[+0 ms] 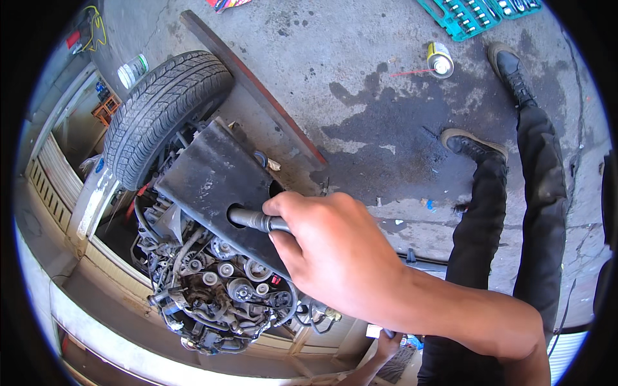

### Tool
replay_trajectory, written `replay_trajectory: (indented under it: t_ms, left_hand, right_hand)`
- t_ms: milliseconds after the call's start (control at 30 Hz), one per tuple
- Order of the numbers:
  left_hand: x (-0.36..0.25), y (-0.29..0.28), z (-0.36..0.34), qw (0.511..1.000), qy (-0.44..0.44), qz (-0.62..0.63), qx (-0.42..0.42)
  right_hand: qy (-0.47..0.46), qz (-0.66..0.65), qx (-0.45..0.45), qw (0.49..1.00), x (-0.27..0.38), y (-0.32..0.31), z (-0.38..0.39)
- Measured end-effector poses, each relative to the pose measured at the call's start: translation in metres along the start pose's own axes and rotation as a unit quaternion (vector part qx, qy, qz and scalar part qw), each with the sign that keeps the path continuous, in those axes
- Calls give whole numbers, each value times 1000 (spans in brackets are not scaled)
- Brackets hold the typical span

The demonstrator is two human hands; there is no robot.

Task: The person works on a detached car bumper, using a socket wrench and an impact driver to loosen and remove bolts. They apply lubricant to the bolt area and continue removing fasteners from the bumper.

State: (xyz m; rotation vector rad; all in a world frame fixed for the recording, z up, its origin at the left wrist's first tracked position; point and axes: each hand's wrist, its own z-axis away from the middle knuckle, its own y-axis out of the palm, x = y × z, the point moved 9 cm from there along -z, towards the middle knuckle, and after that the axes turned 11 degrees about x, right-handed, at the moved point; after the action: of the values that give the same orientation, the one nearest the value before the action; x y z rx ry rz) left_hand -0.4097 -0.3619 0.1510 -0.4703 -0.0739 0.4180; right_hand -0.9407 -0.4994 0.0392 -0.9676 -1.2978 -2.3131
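Observation:
My right hand (pixel 328 241) comes in from the lower right and closes around a grey metal socket extension (pixel 251 218), thumb on its near side. The far end of the extension passes into a round hole in a black metal panel (pixel 212 170), so its tip is hidden. A second hole in the panel shows partly beside my fingers. Below the panel lies an exposed engine (pixel 228 293) with several pulleys and hoses. I do not make out my left hand. A small hand (pixel 387 345) at the lower edge looks like another person's.
A tyre (pixel 167 112) stands at the upper left, beside a long rusty beam (pixel 257 90) on the stained floor. Farther right are a spray can (pixel 440 61) with a red straw and a green socket case (pixel 470 16). Legs in black trousers (pixel 541 180) extend along the right.

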Motion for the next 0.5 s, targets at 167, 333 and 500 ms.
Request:
replay_trajectory:
  t_ms: [167,333,500]
  left_hand:
    - [-22,-12,65,979,-128,-151,57]
    - [-108,-43,170,977,-25,-213,6]
    - [-150,-54,272,977,-197,-56,60]
  right_hand:
    - [46,-30,6,998,-6,15,-13]
    - [119,-55,17,991,-8,34,-26]
    - [236,-121,1,964,-3,33,-27]
